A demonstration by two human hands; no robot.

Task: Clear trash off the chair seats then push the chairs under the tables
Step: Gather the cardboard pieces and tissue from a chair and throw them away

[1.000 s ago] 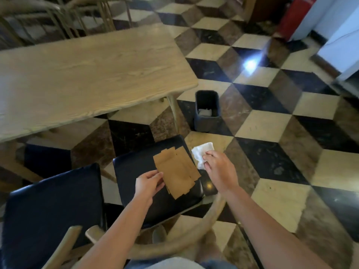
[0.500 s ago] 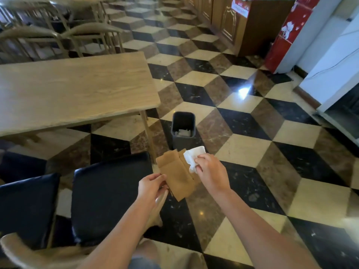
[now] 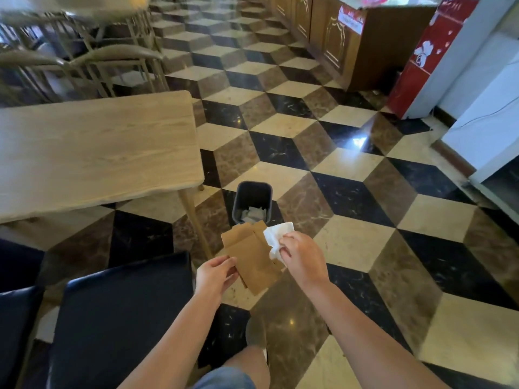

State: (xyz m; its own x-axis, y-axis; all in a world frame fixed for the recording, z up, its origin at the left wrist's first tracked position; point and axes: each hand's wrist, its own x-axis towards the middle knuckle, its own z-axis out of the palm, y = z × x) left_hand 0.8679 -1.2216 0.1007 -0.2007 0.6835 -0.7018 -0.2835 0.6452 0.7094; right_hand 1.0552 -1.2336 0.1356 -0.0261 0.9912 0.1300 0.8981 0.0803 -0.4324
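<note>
My left hand [image 3: 214, 273] pinches a stack of brown paper pieces [image 3: 248, 255] by its lower left edge, held above the floor. My right hand [image 3: 302, 256] grips a crumpled white tissue [image 3: 276, 238] just right of the brown paper. A small dark bin [image 3: 252, 202] with white paper inside stands on the floor right beyond both hands. A black-cushioned chair seat [image 3: 120, 313] lies at the lower left, bare of trash, with a second black seat [image 3: 14, 324] at the left edge. The wooden table [image 3: 92, 153] is left of the bin.
The floor is a black, cream and brown cube-pattern tile. More wooden chairs [image 3: 84, 60] stand behind the table. A wooden cabinet [image 3: 351, 37] and a red appliance [image 3: 429, 57] line the far right wall. My knee [image 3: 244, 363] shows at the bottom.
Both hands lifted the brown paper and tissue off the black seat and carried them right and forward, close to the bin. My view has shifted toward the bin.
</note>
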